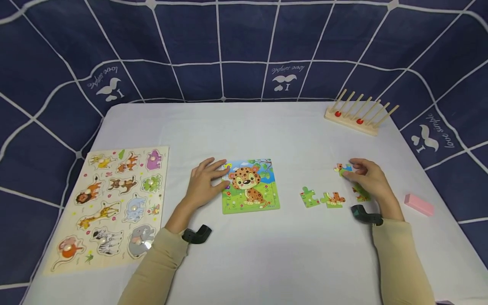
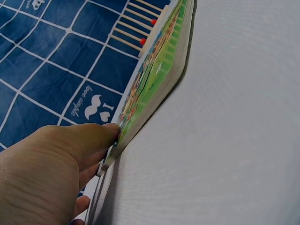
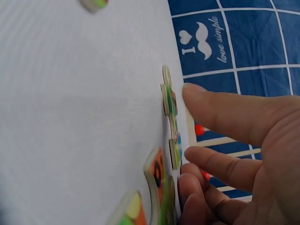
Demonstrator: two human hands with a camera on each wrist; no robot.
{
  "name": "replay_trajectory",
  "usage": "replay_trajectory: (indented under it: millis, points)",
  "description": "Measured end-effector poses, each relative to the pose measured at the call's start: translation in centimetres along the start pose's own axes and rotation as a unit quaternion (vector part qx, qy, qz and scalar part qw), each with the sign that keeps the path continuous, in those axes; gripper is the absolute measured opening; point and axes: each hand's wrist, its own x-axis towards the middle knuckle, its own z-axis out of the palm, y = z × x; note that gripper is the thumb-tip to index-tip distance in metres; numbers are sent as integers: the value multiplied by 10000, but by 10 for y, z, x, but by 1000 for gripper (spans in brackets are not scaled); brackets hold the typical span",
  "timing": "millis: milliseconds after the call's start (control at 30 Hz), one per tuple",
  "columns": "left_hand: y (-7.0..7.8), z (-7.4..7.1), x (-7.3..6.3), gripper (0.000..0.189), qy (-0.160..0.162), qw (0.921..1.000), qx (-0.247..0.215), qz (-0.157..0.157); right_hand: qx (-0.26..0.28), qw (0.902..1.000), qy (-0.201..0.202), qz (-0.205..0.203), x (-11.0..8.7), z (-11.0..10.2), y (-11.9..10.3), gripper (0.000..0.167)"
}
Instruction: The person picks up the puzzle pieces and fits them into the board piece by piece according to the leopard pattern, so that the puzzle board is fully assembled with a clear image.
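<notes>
My left hand (image 1: pixel 206 182) rests at the left side of a leopard jigsaw puzzle (image 1: pixel 249 186), fingers relaxed. In the left wrist view its thumb (image 2: pixel 101 136) touches the edge of the puzzle board (image 2: pixel 150 93). Over on the right, my right hand (image 1: pixel 371 180) hovers low over loose jigsaw pieces. Its thumb and index finger stand apart beside a blue, green and orange piece (image 1: pixel 343 169). Another piece (image 1: pixel 361 192) is partly hidden beneath that hand. Left of these lie a green piece (image 1: pixel 309 198) and one with orange paws (image 1: pixel 333 199).
A wooden animal peg board (image 1: pixel 126 180) lies at the left. At the back right stands a wooden rack (image 1: pixel 350 120) with upright sticks and red beads. A pink block (image 1: pixel 419 204) sits right of my right hand. Dark blue gridded cloth (image 1: pixel 244 38) hangs behind the white table (image 1: pixel 259 258).
</notes>
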Motion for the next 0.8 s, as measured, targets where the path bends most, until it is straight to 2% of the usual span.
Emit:
replay_trajectory:
  millis: [400,800]
  points:
    - [-1,0,1,44,22,10000,10,7,-238,9992,156,274,4,7,-3,62]
    - [0,0,1,44,-8,10000,-2,-14,-224,9993,121,285,4,7,-1,59]
